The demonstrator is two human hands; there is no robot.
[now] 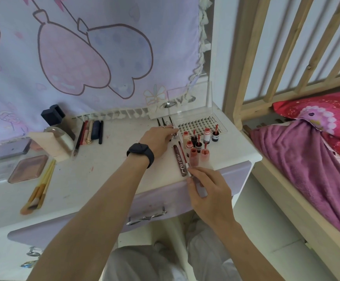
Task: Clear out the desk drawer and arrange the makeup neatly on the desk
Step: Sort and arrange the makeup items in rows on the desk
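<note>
Your right hand [207, 191] pinches the silver end of a thin red wand [187, 165] at the desk's [104, 169] front right edge, thumb and fingers curled round it. The wand's tip points away from you and lies just beside a brown lettered tube [180, 161], which is flat on the top. Your left hand [159, 138], with a black watch [140, 154] at the wrist, reaches palm down to the back right, fingers bent over something silvery. You cannot tell whether it grips anything. Just right of that hand, small lip bottles [197, 142] stand upright in a tight cluster, red and dark caps mixed. Behind them is a lash tray [201, 123] with its clear lid [189, 100] raised. At back centre, pencils [90, 131] lie side by side in a row. On the left are a cream tube [51, 145], a dark-capped bottle [53, 116], a grey compact [10, 150], a pink palette [28, 169], and brushes [41, 189] bundled together, heads toward you. The drawer [83, 222] shows its lilac front and metal handle [146, 217] below the desk edge. A bed [307, 159] with a purple blanket is at the right.
</note>
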